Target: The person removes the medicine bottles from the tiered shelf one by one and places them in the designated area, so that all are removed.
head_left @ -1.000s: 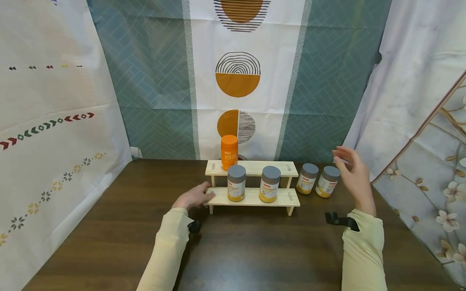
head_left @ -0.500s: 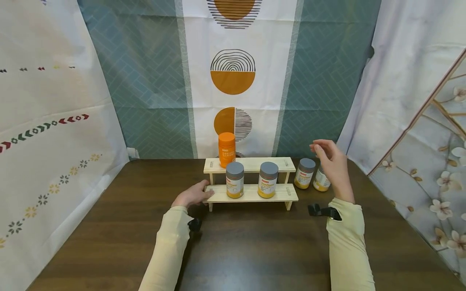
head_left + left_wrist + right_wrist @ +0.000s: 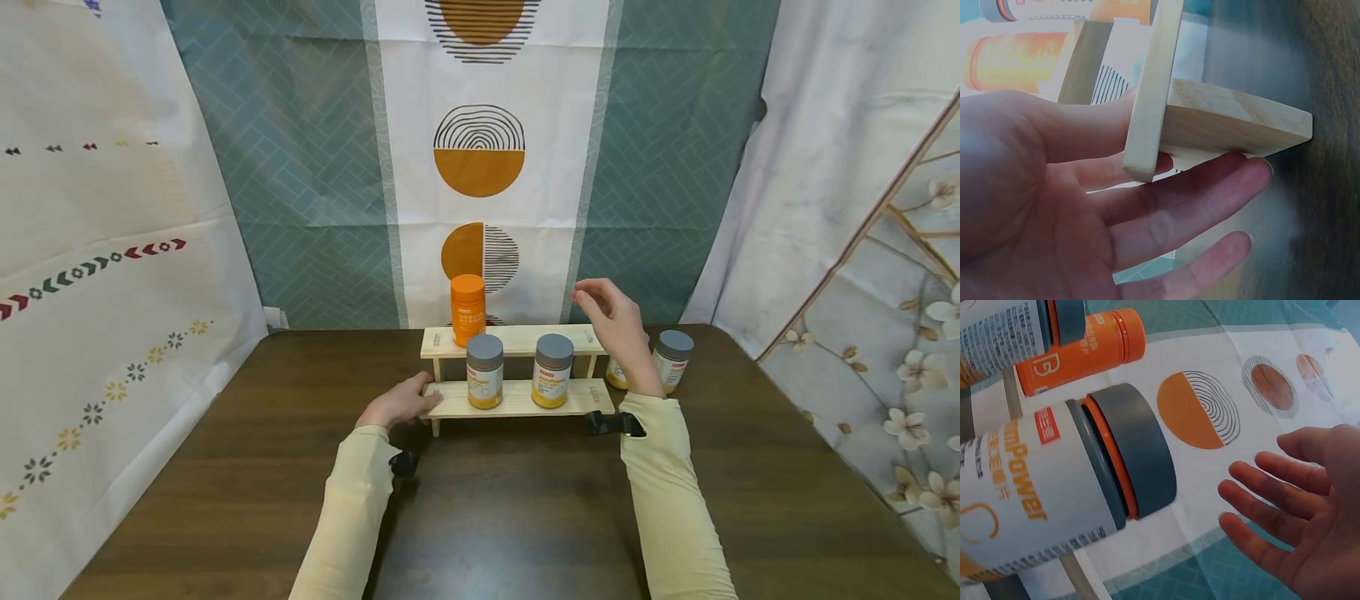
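A two-step wooden rack (image 3: pixel 450 403) stands on the table, and my left hand (image 3: pixel 397 403) grips the left end of its lower board. In the left wrist view my thumb lies on one face of the board (image 3: pixel 1150 94), with fingers on the other side. My right hand (image 3: pixel 617 329) is in the air near the rack's right end, fingers loosely bent, holding nothing. On the lower step are two grey-lidded supplement jars, the left jar (image 3: pixel 484 372) and the right jar (image 3: pixel 552 372). An orange bottle (image 3: pixel 468 310) stands on the upper step, at its left.
Right of the rack, two more grey-lidded jars stand on the table: one jar (image 3: pixel 617 375) is mostly hidden behind my right hand, the other jar (image 3: pixel 672 362) shows beside my wrist. A patterned cloth (image 3: pixel 315 167) hangs behind the dark table (image 3: pixel 495 517).
My right hand has moved left, from beside the two jars on the table to near the rack's right end. The left hand keeps its grip on the rack. The head view has shifted slightly.
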`<state>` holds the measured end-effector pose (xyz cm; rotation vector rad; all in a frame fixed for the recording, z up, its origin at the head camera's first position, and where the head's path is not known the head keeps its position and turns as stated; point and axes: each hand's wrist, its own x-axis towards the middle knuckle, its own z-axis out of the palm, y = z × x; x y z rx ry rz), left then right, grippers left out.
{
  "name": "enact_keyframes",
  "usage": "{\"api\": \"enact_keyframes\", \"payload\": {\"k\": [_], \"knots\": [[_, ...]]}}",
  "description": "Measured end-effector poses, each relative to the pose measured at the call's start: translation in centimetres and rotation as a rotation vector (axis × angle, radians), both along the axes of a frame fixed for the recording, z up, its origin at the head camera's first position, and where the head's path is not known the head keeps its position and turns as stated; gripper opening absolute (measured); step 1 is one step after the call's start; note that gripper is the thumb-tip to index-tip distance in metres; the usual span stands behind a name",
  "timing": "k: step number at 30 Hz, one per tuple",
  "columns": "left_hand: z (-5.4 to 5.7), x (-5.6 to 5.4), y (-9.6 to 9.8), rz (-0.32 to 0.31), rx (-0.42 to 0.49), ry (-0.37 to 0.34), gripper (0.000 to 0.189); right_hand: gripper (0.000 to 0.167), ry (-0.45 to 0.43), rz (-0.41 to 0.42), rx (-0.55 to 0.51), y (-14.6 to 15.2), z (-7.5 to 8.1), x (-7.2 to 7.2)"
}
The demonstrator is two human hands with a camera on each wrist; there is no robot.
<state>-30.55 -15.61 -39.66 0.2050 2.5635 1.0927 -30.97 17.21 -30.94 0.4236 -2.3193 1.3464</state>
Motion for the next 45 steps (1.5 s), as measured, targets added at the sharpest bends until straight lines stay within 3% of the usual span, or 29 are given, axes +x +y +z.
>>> {"api": "enact_keyframes", "payload": {"k": [8, 14, 21, 27, 35, 45], "knots": [[-0.1, 0.2, -0.2, -0.004, 0.006, 0.001, 0.045, 0.034, -0.026, 0.041, 0.058, -2.0, 0.9, -1.1], [-0.1, 0.2, 0.0, 0.002, -0.003, 0.011, 0.044, 0.039, -0.105, 0.069, 0.067, -3.2, 1.7, -1.7], [-0.1, 0.3, 0.1, -0.005, 0.008, 0.012, 0.042, 0.041, -0.146, 0.113, 0.083, -5.5, 2.2, -1.7], [-0.1, 0.3, -0.1, 0.012, 0.021, 0.009, 0.041, 0.042, -0.159, 0.148, 0.105, -8.0, 2.0, -2.2], [-0.1, 0.2, -0.1, -0.003, 0.045, 0.011, 0.039, 0.053, -0.250, 0.143, 0.146, -10.8, 1.6, -3.5], [-0.1, 0.2, -0.1, -0.002, 0.027, 0.023, 0.042, 0.061, -0.302, 0.180, 0.180, -12.7, 0.7, -4.4]]}}
